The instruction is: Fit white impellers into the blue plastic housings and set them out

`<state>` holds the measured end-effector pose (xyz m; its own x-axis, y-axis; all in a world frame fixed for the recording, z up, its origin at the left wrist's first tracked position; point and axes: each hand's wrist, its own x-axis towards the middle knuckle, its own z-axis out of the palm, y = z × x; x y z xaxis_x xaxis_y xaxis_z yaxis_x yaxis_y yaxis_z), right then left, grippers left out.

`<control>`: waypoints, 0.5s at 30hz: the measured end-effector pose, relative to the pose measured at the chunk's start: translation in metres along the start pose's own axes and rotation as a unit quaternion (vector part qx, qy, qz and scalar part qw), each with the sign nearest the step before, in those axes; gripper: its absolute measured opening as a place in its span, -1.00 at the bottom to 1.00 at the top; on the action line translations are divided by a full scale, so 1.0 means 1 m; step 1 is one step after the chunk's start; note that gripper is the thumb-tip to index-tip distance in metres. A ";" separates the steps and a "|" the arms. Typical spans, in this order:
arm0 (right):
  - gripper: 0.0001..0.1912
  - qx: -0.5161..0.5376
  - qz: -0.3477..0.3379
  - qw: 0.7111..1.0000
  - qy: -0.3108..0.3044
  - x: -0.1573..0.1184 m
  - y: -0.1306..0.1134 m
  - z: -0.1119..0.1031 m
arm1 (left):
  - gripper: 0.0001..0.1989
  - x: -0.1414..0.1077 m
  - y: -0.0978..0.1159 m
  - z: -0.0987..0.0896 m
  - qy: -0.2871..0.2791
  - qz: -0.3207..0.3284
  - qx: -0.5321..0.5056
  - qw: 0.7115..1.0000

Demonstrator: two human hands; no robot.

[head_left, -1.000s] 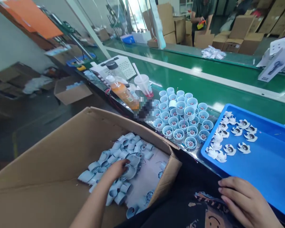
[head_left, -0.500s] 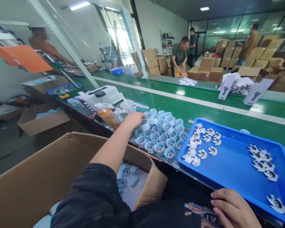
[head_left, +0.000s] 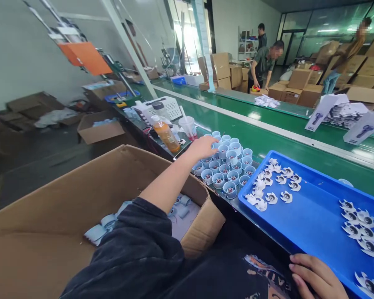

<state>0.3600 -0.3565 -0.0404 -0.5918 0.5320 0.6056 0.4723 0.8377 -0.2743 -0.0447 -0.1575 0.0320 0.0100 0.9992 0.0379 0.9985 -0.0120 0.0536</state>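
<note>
My left hand (head_left: 202, 148) reaches over the far left of the rows of light-blue round housings (head_left: 225, 170). Its thumb and fingers close around one light-blue housing (head_left: 217, 145), which they partly hide. Some housings sit on top of others, with reddish parts visible inside several of them. At the near edge of the blue tray (head_left: 279, 232), my right hand (head_left: 319, 276) rests low against my shirt, its fingers loosely stretched and holding nothing visible. White fan impellers (head_left: 286, 197) lie in the tray, grouped at its left and right sides.
A cardboard box (head_left: 106, 182) with more light-blue housings stands at my left. Beyond the housings are an orange bottle (head_left: 166, 133) and a plastic cup (head_left: 188, 126). The green conveyor (head_left: 268, 143) runs behind, with printed white boxes (head_left: 321, 112). Several people are in the background.
The view has swung left. My left hand has moved right across the housings, and a raised housing beside it before is now hidden. My right hand stays low by the tray.
</note>
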 end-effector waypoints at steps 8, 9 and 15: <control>-0.71 -0.003 -0.012 1.000 0.003 0.018 -0.001 -0.003 | -0.39 -0.005 0.046 0.030 0.007 0.103 0.042 0.994; -0.72 -0.010 -0.008 1.000 0.010 0.014 -0.001 -0.007 | -0.41 -0.004 0.051 0.033 0.013 0.089 0.055 0.994; -0.85 -0.097 0.109 0.985 0.087 -0.037 -0.010 -0.045 | -0.53 -0.009 0.056 0.035 0.013 0.052 0.005 0.999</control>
<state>0.4070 -0.3904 -0.0263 -0.3504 0.6531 0.6714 0.7021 0.6575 -0.2732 0.0127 -0.1659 0.0001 0.1126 0.9912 0.0697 0.9926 -0.1154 0.0384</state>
